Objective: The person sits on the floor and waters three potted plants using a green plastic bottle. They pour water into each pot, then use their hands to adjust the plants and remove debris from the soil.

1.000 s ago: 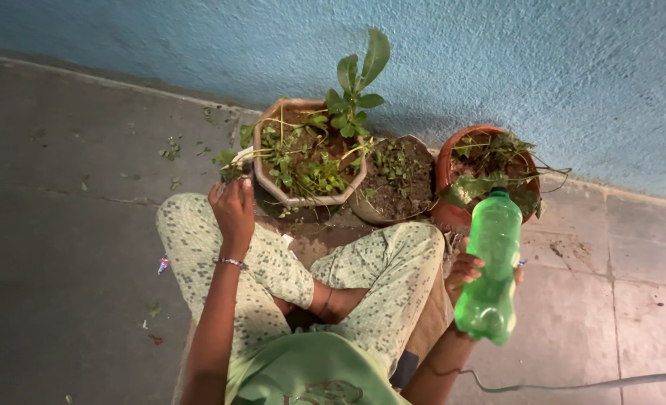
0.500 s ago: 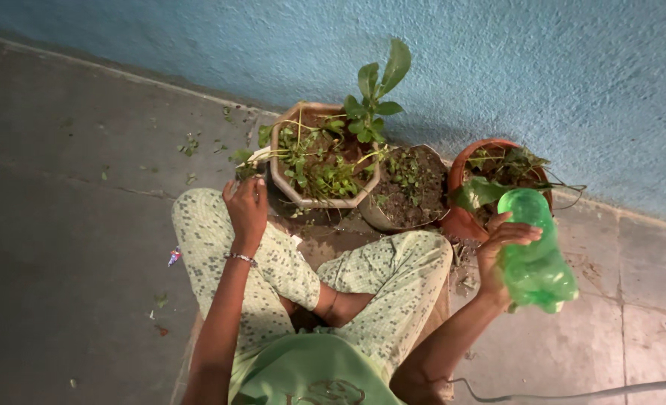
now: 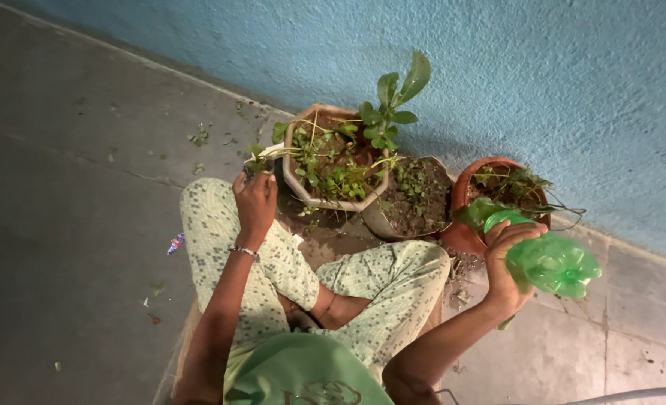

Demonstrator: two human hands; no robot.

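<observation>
The green bottle's (image 3: 554,262) mouth was hidden behind the right hand (image 3: 507,264), what the left hand's (image 3: 255,204) fingers (image 3: 244,182) pinched was too small to tell.

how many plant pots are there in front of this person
3, in a row along the blue wall: an octagonal pot by the left hand, a grey pot in the middle, and a terracotta pot by the right hand tipping a green bottle.

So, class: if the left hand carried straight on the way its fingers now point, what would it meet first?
The left hand points up toward the wall, pinching plant scraps. Straight on, it would probably first meet the leaves spilling over the octagonal pot at its left rim, though depth is hard to judge.
</observation>
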